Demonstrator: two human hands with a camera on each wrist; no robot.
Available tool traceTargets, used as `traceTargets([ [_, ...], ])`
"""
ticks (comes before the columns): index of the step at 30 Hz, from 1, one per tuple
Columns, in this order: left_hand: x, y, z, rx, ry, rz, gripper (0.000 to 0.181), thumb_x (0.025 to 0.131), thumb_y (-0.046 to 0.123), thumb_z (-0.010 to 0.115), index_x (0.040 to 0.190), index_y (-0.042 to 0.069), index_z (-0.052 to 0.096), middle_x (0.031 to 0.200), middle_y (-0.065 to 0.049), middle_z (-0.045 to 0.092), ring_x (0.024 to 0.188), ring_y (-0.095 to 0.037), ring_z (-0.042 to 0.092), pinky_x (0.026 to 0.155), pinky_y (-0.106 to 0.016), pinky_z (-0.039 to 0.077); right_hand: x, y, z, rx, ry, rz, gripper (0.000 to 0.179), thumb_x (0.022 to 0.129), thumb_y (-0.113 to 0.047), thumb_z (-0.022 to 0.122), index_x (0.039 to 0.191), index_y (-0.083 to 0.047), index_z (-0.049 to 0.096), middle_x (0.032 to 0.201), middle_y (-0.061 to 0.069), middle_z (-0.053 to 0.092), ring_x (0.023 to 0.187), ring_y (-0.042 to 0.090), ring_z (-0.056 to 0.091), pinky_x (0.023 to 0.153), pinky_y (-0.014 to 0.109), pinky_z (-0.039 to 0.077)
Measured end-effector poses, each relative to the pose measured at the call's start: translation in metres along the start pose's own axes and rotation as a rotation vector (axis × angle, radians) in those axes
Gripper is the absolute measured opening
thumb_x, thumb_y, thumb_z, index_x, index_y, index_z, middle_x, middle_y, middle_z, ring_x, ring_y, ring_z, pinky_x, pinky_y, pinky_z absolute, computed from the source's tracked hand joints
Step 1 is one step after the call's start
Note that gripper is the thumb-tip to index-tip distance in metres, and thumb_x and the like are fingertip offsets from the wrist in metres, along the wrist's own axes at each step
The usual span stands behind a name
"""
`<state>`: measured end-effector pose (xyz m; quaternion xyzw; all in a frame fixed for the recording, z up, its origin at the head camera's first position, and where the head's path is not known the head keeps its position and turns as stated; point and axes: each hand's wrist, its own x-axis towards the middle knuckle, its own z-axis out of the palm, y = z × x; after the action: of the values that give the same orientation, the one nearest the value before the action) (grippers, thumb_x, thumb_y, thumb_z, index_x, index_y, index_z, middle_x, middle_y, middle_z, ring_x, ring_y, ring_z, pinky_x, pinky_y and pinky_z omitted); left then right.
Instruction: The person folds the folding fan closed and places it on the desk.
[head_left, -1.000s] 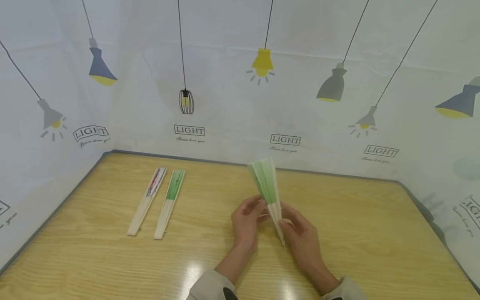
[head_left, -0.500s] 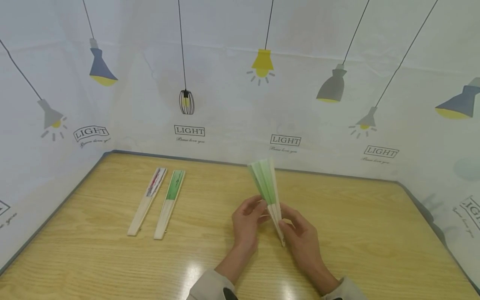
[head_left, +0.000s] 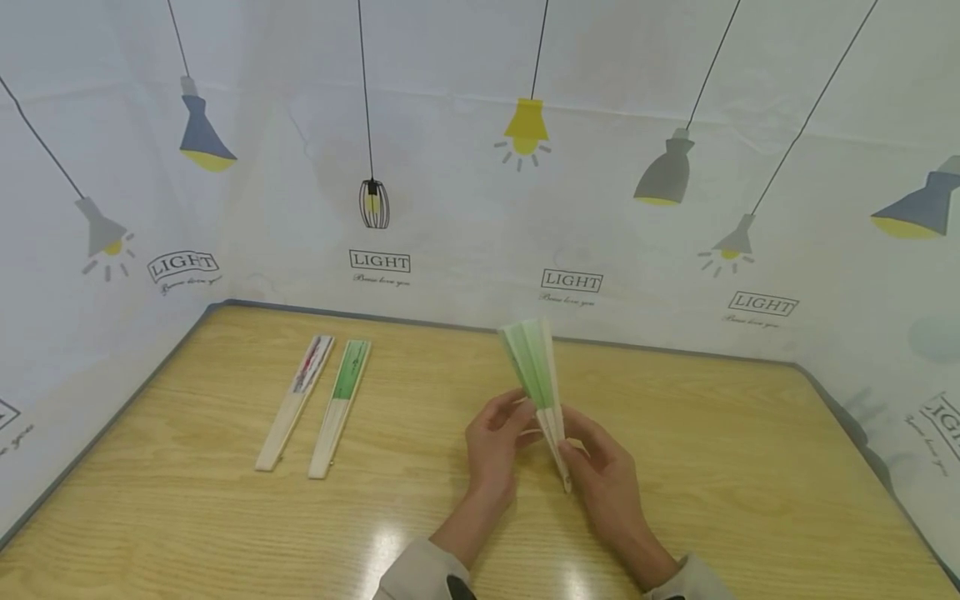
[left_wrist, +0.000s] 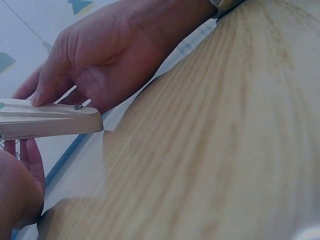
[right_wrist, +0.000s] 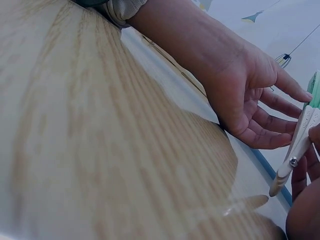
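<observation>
A pale green folding fan (head_left: 534,367), its folds spread into a narrow wedge, leans up and to the left in the head view. My left hand (head_left: 495,437) pinches its left side where fabric meets ribs. The right hand (head_left: 603,467) grips the ribs lower down, its thumb lying near the pivot end. A metal rivet (right_wrist: 293,161) shows at that end in the right wrist view. From the left wrist, the fan's pale ribs (left_wrist: 50,122) appear edge-on between both hands. The fingers behind the fan are partly hidden in the head view.
Two folded fans lie side by side to the left on the wooden table (head_left: 750,467): a white one with a red and dark print (head_left: 295,404) and a green one (head_left: 340,408). A white curtain (head_left: 450,167) printed with lamps encloses the table's back and sides.
</observation>
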<state>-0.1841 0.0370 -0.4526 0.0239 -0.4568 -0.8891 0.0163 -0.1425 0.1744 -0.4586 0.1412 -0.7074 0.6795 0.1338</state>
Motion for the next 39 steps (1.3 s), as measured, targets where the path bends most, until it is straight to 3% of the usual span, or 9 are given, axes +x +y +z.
traceTargets([
  [17,0.0007,-0.0018,-0.0003,-0.014,0.018,0.011,0.03,0.084,0.009,0.074,0.109,-0.004,0.065,0.088,-0.013,0.068,0.073,-0.025,0.067,0.069,-0.044,0.059,-0.0009,-0.0016,0.0018,-0.019,-0.023,-0.03,0.039,0.093,0.003,0.058,0.131,0.001,0.054,0.116,0.021,0.06,0.105,0.024,0.06,0.087,0.032,0.053],
  [32,-0.0001,0.0009,0.0001,0.026,0.004,-0.009,0.03,0.083,0.011,0.075,0.11,0.0,0.066,0.089,-0.012,0.068,0.074,-0.022,0.068,0.074,-0.045,0.058,0.0005,-0.0008,0.0009,-0.06,-0.046,-0.028,0.036,0.094,-0.002,0.059,0.13,-0.004,0.056,0.119,0.014,0.06,0.105,0.023,0.056,0.086,0.032,0.053],
  [39,0.001,-0.0016,-0.0005,0.023,0.01,-0.008,0.031,0.083,0.01,0.075,0.11,-0.001,0.066,0.088,-0.012,0.068,0.072,-0.022,0.067,0.072,-0.044,0.059,-0.0014,-0.0038,0.0012,-0.089,-0.065,-0.038,0.037,0.094,0.0,0.057,0.131,-0.004,0.055,0.114,0.015,0.059,0.098,0.034,0.059,0.082,0.031,0.054],
])
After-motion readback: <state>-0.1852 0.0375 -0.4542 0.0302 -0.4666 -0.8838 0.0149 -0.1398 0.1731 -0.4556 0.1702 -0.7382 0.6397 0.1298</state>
